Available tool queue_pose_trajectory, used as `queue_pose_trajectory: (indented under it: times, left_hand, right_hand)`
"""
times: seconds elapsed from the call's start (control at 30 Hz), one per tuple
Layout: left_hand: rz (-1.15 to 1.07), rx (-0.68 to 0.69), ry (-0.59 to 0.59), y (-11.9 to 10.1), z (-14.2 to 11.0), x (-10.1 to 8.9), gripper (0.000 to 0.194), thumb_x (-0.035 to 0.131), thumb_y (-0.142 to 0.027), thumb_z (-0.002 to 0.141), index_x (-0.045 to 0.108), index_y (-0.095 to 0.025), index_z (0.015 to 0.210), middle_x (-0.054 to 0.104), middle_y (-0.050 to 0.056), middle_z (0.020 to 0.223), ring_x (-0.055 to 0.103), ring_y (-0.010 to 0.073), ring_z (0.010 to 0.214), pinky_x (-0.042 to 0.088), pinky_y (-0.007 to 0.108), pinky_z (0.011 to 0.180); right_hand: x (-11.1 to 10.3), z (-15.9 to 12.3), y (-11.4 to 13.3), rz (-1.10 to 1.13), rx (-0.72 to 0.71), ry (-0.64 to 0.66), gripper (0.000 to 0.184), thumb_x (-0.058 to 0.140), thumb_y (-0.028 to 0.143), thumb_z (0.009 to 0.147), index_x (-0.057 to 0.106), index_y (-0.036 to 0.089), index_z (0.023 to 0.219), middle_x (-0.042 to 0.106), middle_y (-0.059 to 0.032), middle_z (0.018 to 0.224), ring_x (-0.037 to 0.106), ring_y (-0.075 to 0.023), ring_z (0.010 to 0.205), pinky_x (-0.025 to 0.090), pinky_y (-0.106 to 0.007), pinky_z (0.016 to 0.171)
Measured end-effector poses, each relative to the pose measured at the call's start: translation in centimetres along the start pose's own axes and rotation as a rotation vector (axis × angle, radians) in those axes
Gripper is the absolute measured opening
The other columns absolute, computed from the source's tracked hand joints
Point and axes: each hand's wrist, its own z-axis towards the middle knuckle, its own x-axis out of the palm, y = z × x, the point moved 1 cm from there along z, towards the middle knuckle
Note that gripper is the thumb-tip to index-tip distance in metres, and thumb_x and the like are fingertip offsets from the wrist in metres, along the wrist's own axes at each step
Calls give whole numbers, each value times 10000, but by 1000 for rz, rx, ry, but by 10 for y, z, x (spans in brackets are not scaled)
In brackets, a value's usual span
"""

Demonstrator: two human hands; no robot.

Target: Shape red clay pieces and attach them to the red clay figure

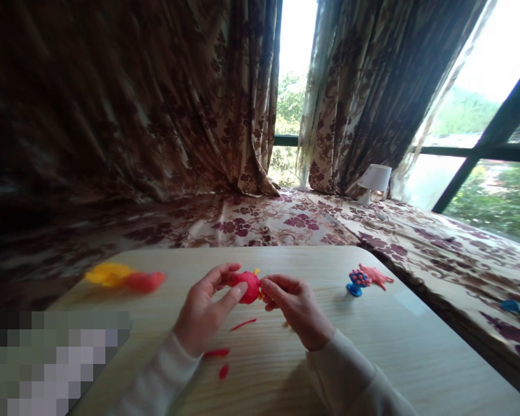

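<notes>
My left hand (205,306) and my right hand (297,306) meet over the middle of a light wooden table (372,346). Between them they hold a red clay ball (249,287) with small yellow bits on its right side. The left thumb and fingers curl round the ball; the right fingertips pinch at its yellow edge. Thin red clay strips (242,325) and two small red clay pieces (219,359) lie on the table below the hands.
A yellow and red clay lump (123,277) lies at the table's left. A blue clay figure with red dots (357,282) and a flat red clay shape (376,275) sit at the right. A white lamp (374,182) stands on the floral-covered ledge by the curtains.
</notes>
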Motion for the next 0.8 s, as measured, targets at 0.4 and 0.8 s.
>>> queue_pose_trajectory:
  times: [0.4, 0.8]
  left_hand:
    - [290, 82, -231, 22, 25, -27, 308, 670, -385, 654, 639, -174, 877, 685, 54, 819, 624, 208, 805, 469, 342, 805]
    - [514, 15, -360, 35, 35, -37, 272, 644, -482, 629, 597, -218, 674, 659, 21, 655, 614, 211, 677, 489, 349, 683]
  right_hand:
    - [-35, -5, -5, -211, -19, -53, 418, 604, 490, 716, 683, 135, 923, 675, -74, 760, 593, -155, 637, 457, -251, 519]
    - [-56, -3, -14, -401, -121, -81, 315, 517, 384, 790, 692, 132, 866, 694, -87, 741, 623, -187, 658, 497, -297, 594]
